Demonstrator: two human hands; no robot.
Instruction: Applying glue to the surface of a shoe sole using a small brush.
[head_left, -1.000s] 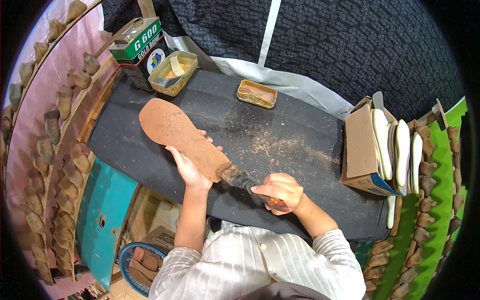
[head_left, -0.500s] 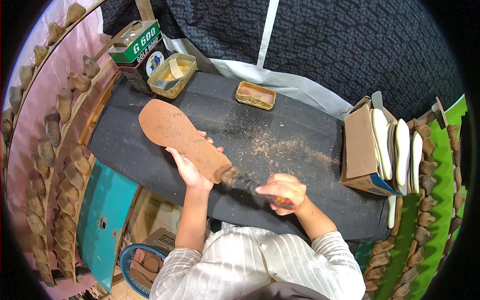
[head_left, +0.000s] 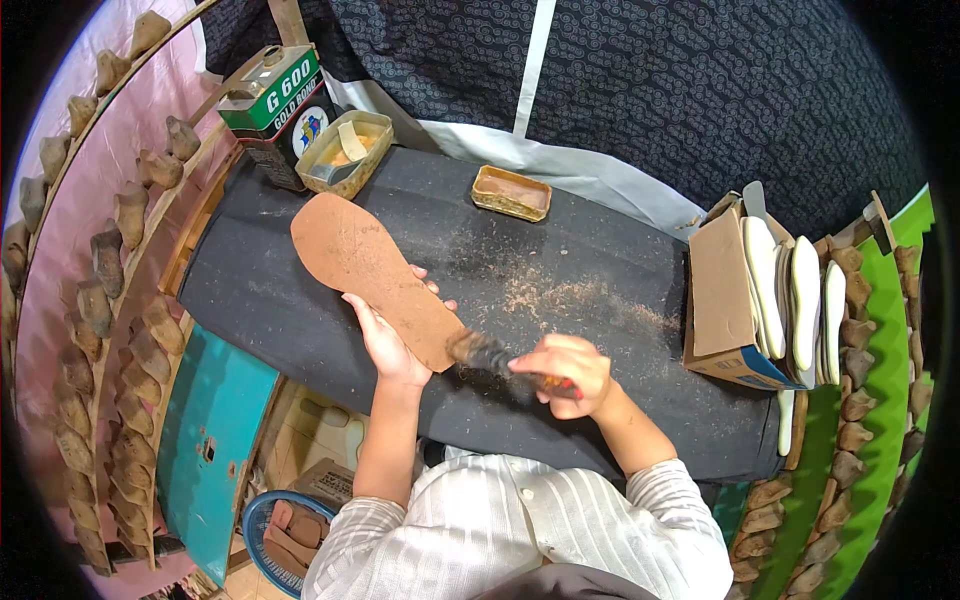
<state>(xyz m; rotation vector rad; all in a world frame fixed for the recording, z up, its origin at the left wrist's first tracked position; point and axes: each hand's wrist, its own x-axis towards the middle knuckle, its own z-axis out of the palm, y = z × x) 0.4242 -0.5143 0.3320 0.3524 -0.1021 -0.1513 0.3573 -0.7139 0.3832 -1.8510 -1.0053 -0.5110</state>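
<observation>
My left hand (head_left: 395, 345) holds a flat brown shoe sole (head_left: 365, 255) from below, thumb along its near edge and fingertips showing past its far edge. The wide rounded end points away to the left, and the narrower end lies toward my right hand. My right hand (head_left: 570, 375) is closed round the red and dark handle of a brush (head_left: 485, 352). Its shaggy brown tip touches or overlaps the sole's narrow end; the dark neck is blurred. Both are held above the dark cloth-covered table (head_left: 620, 260).
Brown shavings (head_left: 550, 290) lie scattered over the table. At the back stand a green and black can (head_left: 280, 115), a tub (head_left: 365, 170) and a small tray (head_left: 512, 193). A cardboard box (head_left: 720, 300) with white soles stands right. Shoe lasts (head_left: 130, 215) line racks on both sides.
The sole has shifted slightly to the right and turned a little more upright. My right hand has drawn a little toward the left, with the brush tip still at the sole's narrow end.
</observation>
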